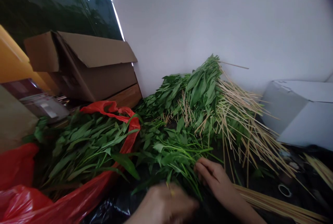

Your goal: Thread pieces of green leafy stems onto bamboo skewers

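My right hand [213,176] is at the stem ends of a loose pile of water spinach [171,151], its thumb and fingers pinched together against the green stems. Lower and nearer to me, my left hand [163,203] is smeared by motion, so its fingers and any hold are unclear. A small yellowish bit shows at its upper edge. Behind the loose greens lies a heap of leaf bunches [203,85] threaded on thin bamboo skewers [239,102], the bare ends pointing right. To the left, an open red plastic bag [134,127] holds more long-leaved greens [85,140].
Loose bamboo sticks [275,205] lie at the front right, near a small ring-shaped item [284,190]. A white box [299,109] stands at the right against the wall [221,16]. An open cardboard box [99,75] sits at the back left. Black plastic [111,210] lies in front.
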`<state>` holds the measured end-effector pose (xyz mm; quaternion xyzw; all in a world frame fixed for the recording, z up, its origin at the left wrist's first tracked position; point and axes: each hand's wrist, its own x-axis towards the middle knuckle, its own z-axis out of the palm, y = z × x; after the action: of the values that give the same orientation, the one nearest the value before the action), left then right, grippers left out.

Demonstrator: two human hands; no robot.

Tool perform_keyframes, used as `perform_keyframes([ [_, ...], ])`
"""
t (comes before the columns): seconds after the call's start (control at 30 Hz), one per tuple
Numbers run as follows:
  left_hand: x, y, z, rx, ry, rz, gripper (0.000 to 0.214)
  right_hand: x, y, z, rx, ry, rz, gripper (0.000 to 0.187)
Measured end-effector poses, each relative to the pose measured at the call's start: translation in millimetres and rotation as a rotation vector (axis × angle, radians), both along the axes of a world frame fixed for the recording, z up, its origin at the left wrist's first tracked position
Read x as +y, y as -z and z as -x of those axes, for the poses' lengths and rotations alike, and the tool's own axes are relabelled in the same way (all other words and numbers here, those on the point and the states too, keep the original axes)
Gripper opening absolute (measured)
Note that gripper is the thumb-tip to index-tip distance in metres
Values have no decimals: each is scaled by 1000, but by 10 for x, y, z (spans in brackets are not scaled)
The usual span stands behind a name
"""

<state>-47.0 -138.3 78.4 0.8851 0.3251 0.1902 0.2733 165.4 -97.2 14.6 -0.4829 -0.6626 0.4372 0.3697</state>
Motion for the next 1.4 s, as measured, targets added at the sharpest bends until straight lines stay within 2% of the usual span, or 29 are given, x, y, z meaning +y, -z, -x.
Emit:
perform_keyframes([
  [0.1, 351, -53, -40, 46, -171, -360, 28, -22, 7, 22, -118, -14, -102, 35],
  [0.17, 530, -44, -66, 145, -183, -557, 26, -29, 11, 32, -168, -24, -152, 32],
  [0.33, 732, 91, -60, 352, -98, -638, 14, -36, 22, 39, -203, -44, -227, 30],
  [0.43, 760, 140, -53, 325, -93, -689, 13, -47, 26, 51, -237, -56, -257, 28],
  [0.53, 748, 153, -106, 199, -162, -609, 15, -54, 2, 68, -238, -76, -235, 30],
  [0.7, 799, 180, -217, -183, -367, -199, 18, -29, -72, 37, 11, -133, 43, 36],
  [0.77, 905, 158, -162, -316, -493, -90, 16, -16, -90, -5, 115, -155, 135, 37],
  [0.87, 1060, 44, 6, -520, -718, -13, 16, 4, -97, -64, 184, -143, 198, 37],
  [0.9, 1076, -4, 49, -544, -734, 6, 19, 12, -93, -73, 186, -133, 208, 37],
  [0.97, 1030, -81, 67, -464, -645, 21, 24, 26, -72, -73, 171, -116, 204, 35],
  [1.03, 906, -101, -5, -279, -463, -42, 23, 36, -38, -55, 147, -111, 188, 34],
  [1.17, 691, 18, -197, 112, -142, -242, 21, 29, 9, -29, 115, -112, 170, 33],
  [1.3, 696, 140, -222, 405, -24, -420, 17, 1, -24, -33, 96, -99, 161, 34],
  [1.4, 715, 190, -212, 474, 29, -546, 7, -16, -47, -20, 74, -100, 163, 34],
])
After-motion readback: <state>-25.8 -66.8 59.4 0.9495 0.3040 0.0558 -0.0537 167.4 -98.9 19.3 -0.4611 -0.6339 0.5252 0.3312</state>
